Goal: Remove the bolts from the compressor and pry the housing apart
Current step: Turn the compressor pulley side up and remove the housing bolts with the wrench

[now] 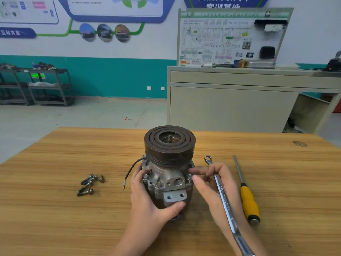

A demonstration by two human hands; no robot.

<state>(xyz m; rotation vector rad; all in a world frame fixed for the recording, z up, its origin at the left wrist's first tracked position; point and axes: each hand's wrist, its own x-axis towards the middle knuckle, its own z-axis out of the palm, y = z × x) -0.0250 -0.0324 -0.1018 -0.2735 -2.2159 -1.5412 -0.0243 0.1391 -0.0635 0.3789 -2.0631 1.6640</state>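
The compressor (pixel 169 163) stands upright on the wooden table (pixel 55 163), its dark pulley on top and grey housing below. Three bolts still sit in the housing flange: left (pixel 145 177), middle (pixel 158 185), right (pixel 189 177). My left hand (pixel 147 196) wraps the housing from the left, thumb across its lower front. My right hand (pixel 210 182) pinches the right bolt between thumb and fingertips while a long silver wrench (pixel 224 198) lies held across its palm. Several removed bolts (pixel 88 183) lie loose to the left.
A yellow-handled screwdriver (pixel 247 196) lies on the table right of my right hand. A black wire (pixel 132 169) hangs from the compressor's left side. Beyond the table stand a beige bench (pixel 239 100) and grey shelves (pixel 36 85).
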